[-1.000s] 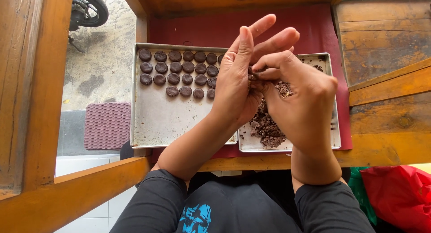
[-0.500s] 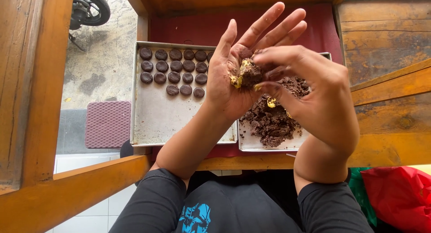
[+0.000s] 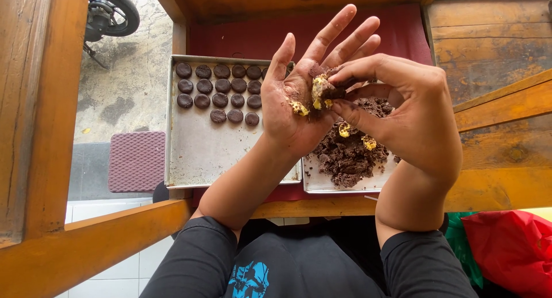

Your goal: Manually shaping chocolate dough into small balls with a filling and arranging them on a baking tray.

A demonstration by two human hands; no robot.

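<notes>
My left hand [image 3: 299, 97] is held up, palm open and fingers spread, with a lump of dark chocolate dough [image 3: 323, 91] and yellow filling bits lying on the palm. My right hand [image 3: 408, 114] curls over it, its thumb and fingertips pinching the dough lump. Both hands hover above a metal tray [image 3: 322, 183] heaped with loose dark dough crumbs [image 3: 348, 154]. To the left, a larger metal baking tray [image 3: 201, 154] carries several round dark dough discs [image 3: 218, 94] in rows along its far end.
The trays lie on a dark red cloth [image 3: 241, 36] over a wooden table with a raised wooden frame [image 3: 500, 108]. A purple textured mat [image 3: 137, 160] lies below on the left; a red bag [image 3: 512, 246] is at lower right. A wheel [image 3: 112, 10] shows at top left.
My left hand has opened out flat, showing the dough with yellow filling on the palm. My right hand has shifted from rolling against the palm to pinching the lump.
</notes>
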